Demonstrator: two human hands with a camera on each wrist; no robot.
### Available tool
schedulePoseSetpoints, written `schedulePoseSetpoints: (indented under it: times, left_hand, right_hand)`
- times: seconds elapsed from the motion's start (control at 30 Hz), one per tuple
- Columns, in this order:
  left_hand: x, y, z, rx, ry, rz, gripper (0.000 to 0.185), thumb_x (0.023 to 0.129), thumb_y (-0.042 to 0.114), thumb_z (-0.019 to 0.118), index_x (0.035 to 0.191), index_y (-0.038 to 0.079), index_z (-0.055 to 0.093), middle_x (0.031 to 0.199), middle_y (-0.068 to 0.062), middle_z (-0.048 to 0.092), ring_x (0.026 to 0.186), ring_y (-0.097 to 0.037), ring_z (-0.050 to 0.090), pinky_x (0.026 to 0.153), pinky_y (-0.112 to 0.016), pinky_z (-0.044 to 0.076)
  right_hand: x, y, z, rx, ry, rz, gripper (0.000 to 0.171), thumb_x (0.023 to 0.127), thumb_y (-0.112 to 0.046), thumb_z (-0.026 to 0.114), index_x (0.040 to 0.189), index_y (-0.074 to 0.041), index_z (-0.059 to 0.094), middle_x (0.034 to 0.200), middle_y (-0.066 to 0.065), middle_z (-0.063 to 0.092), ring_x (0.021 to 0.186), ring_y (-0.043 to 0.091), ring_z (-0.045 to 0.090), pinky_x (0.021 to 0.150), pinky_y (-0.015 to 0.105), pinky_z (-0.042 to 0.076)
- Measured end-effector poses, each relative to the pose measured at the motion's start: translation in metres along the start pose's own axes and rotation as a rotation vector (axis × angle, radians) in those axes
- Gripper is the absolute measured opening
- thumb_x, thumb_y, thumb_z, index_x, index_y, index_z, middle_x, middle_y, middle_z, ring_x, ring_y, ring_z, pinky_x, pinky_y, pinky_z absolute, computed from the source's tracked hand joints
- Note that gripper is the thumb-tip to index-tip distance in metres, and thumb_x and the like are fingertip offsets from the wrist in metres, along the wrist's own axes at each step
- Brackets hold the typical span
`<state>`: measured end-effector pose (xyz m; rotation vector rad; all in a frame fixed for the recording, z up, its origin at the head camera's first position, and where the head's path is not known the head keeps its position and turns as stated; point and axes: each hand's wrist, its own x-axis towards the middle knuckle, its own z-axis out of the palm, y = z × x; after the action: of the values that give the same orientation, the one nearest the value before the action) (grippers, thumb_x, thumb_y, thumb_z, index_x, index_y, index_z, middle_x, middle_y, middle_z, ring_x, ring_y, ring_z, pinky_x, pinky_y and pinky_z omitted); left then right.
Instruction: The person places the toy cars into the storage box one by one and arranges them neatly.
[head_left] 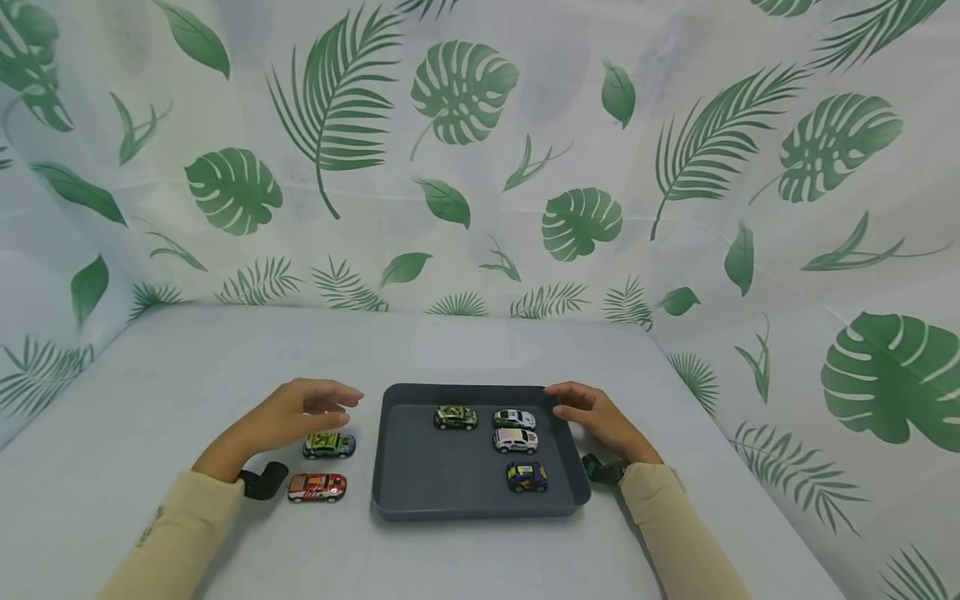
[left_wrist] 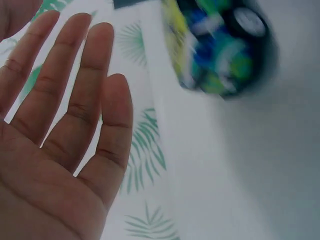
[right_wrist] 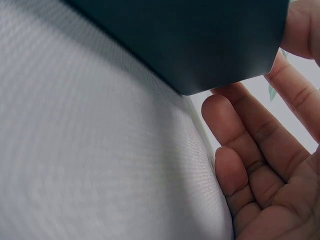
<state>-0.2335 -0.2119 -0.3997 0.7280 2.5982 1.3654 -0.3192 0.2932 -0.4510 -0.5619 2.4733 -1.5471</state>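
Note:
A dark grey tray (head_left: 435, 479) lies on the white table. Toward the right inside it are a white toy car (head_left: 513, 419), a white patterned toy car (head_left: 515, 441) and a purple-blue toy car (head_left: 527, 477). A camouflage-green toy car (head_left: 456, 417) stands nearer the tray's middle. My right hand (head_left: 596, 414) holds the tray's far right corner, thumb over the rim and fingertips against the outer wall (right_wrist: 215, 45). My left hand (head_left: 292, 412) hovers with extended fingers beside a yellow-green toy car (head_left: 330, 445), holding nothing. Below that car sits a red-and-white toy car (head_left: 317, 487).
A white cloth covers the table (head_left: 247, 350). Leaf-printed fabric (head_left: 510, 192) hangs behind it and along both sides. Dark bands sit on the left wrist (head_left: 264, 481) and the right wrist (head_left: 603, 469).

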Motion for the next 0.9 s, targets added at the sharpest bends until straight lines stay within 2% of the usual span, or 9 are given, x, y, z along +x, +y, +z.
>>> schedulePoseSetpoints:
  times: [0.13, 0.4, 0.67, 0.9]
  left_hand:
    - [-0.002, -0.007, -0.002, -0.004, 0.001, -0.04, 0.04, 0.106, 0.015, 0.072, 0.139, -0.006, 0.067, 0.137, -0.022, 0.07, 0.121, -0.035, 0.071, 0.096, -0.04, 0.06]
    - [-0.006, -0.019, -0.006, 0.032, -0.027, -0.04, 0.038, 0.104, 0.012, 0.073, 0.136, -0.008, 0.068, 0.134, -0.024, 0.071, 0.118, -0.039, 0.071, 0.104, -0.06, 0.055]
    - [-0.007, -0.03, -0.009, -0.012, -0.119, -0.087, 0.04, 0.099, 0.014, 0.078, 0.133, -0.007, 0.07, 0.132, -0.023, 0.072, 0.121, -0.044, 0.069, 0.101, -0.062, 0.055]
    - [-0.008, -0.033, -0.01, -0.03, -0.154, -0.125, 0.044, 0.091, 0.009, 0.085, 0.13, -0.007, 0.071, 0.134, -0.023, 0.071, 0.126, -0.046, 0.066, 0.106, -0.064, 0.051]
  right_hand:
    - [0.001, 0.0, 0.0, 0.003, -0.002, 0.004, 0.041, 0.105, -0.012, 0.07, 0.141, 0.006, 0.064, 0.143, 0.024, 0.065, 0.129, 0.029, 0.063, 0.119, 0.065, 0.037]
    - [0.0, -0.001, 0.001, 0.009, -0.01, 0.0, 0.041, 0.105, -0.012, 0.07, 0.142, 0.006, 0.064, 0.144, 0.025, 0.064, 0.131, 0.031, 0.062, 0.12, 0.068, 0.034]
    - [-0.001, -0.002, 0.001, 0.007, -0.013, -0.013, 0.041, 0.105, -0.012, 0.069, 0.141, 0.006, 0.064, 0.143, 0.026, 0.064, 0.13, 0.032, 0.063, 0.119, 0.066, 0.036]
    - [-0.001, -0.001, -0.001, 0.005, -0.011, -0.019, 0.041, 0.105, -0.011, 0.069, 0.141, 0.007, 0.063, 0.142, 0.026, 0.065, 0.129, 0.029, 0.063, 0.119, 0.065, 0.036]
